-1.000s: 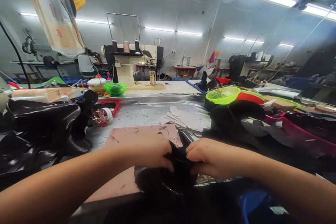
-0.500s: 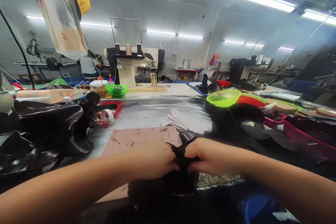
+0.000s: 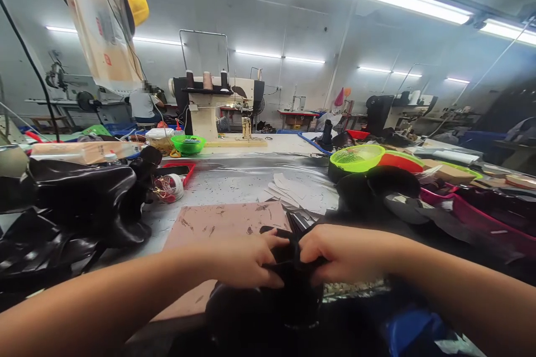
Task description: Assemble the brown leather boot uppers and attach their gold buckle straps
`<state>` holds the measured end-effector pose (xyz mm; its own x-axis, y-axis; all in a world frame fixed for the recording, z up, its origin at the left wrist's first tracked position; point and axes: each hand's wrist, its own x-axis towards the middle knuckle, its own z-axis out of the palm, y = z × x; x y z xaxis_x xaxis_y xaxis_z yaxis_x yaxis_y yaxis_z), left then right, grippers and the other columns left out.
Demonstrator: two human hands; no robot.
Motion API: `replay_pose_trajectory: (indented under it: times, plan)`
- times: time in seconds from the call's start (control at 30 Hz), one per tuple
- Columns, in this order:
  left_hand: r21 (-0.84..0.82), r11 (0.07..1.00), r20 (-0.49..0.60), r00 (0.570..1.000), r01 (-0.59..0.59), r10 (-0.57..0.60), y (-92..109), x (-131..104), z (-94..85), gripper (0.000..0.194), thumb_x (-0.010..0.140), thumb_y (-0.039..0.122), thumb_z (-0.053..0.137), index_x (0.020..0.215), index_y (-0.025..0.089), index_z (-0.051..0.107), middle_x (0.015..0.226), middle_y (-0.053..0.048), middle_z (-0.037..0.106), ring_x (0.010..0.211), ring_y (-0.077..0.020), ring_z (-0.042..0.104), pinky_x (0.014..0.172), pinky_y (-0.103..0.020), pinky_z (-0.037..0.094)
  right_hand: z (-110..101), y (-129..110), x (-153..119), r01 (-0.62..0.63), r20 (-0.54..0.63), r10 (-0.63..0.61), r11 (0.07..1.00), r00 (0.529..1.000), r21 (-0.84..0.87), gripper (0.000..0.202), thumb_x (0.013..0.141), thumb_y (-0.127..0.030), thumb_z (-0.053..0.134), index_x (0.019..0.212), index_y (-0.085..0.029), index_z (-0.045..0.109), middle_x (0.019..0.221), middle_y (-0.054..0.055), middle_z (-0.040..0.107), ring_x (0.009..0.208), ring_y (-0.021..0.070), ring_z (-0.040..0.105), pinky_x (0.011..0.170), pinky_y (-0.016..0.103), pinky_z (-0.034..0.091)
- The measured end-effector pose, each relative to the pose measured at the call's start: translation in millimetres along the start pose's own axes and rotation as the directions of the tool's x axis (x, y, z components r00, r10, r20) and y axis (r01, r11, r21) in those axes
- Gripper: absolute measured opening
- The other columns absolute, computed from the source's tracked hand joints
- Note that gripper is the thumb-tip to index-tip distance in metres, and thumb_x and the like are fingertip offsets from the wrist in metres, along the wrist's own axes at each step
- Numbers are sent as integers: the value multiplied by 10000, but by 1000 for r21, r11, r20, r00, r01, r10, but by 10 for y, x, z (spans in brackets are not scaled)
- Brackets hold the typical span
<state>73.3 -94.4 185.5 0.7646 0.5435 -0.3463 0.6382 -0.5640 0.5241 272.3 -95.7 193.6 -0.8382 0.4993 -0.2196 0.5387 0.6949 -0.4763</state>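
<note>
My left hand [image 3: 245, 259] and my right hand [image 3: 339, 254] meet at the near edge of the table, both pinching the same black shiny leather piece [image 3: 288, 295]. The fingers of each hand are closed on its top edge, thumbs almost touching. The piece hangs down over the table's front edge, partly over a pink work mat [image 3: 226, 223]. What shape the piece has below my hands is too dark to tell.
A heap of black leather [image 3: 71, 206] lies at left. More black pieces [image 3: 377, 187] and green and red baskets [image 3: 360, 156] sit at right. White paper cut-outs [image 3: 293, 189] lie mid-table. A sewing machine [image 3: 209, 103] stands behind; a person sits far left.
My hands have shifted slightly nearer and lower with the black piece; the fingers have re-gripped its top edge. The view has tilted down a little.
</note>
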Motion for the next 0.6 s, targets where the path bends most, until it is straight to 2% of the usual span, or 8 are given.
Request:
replay_pose_trajectory:
  times: [0.07,0.13,0.2,0.27,0.4,0.47,0.6]
  plan:
    - [-14,1000,-32,999,-14,13,-40,-11,10,186,792,264,520,741,162,667,1275,-33,468,967,-178,542,817,-256,415,41,-1,-13,61,-49,-61,998,997,2,75,725,-81,622,669,-127,643,667,-7,560,654,100,512,613,177,382]
    - [-17,1000,-57,998,12,-13,-97,-8,26,178,791,277,524,810,172,666,1025,-31,597,835,-158,565,730,-238,433,84,5,-26,100,-88,-100,995,991,0,87,754,-93,605,683,-128,642,686,0,567,669,104,516,629,182,386]
    - [-20,999,-23,999,39,-40,-149,11,37,178,781,308,545,830,183,661,756,8,603,690,-138,542,640,-222,423,115,7,-34,119,-91,-119,993,989,0,101,771,-108,592,684,-132,638,678,-1,559,662,105,512,626,186,384]
    - [-51,998,61,997,46,-43,-175,43,33,156,772,304,564,815,186,657,630,40,549,596,-113,494,588,-206,400,124,-4,-37,126,-62,-126,992,990,1,116,776,-110,587,670,-133,630,665,-3,545,657,104,506,613,183,379]
    - [-99,992,162,985,78,-61,-145,114,-1,127,762,261,586,833,174,646,660,48,536,628,-103,489,594,-189,391,87,-52,-39,98,19,-98,995,995,-19,73,705,-70,630,667,-131,619,650,-16,533,638,96,487,576,175,356]
    - [-109,989,142,987,95,-79,-115,137,-11,152,752,277,594,859,179,642,691,44,553,661,-112,506,602,-192,398,69,-72,-39,39,29,-38,999,999,-30,79,659,-74,646,699,-136,618,631,-30,529,601,91,464,544,178,343]
    - [-88,995,55,997,56,-51,-62,126,-6,156,743,275,583,863,199,647,699,41,572,672,-122,520,601,-198,402,67,-98,-29,-150,5,150,984,989,96,165,690,-256,663,814,-152,631,662,-32,571,583,95,471,517,182,351]
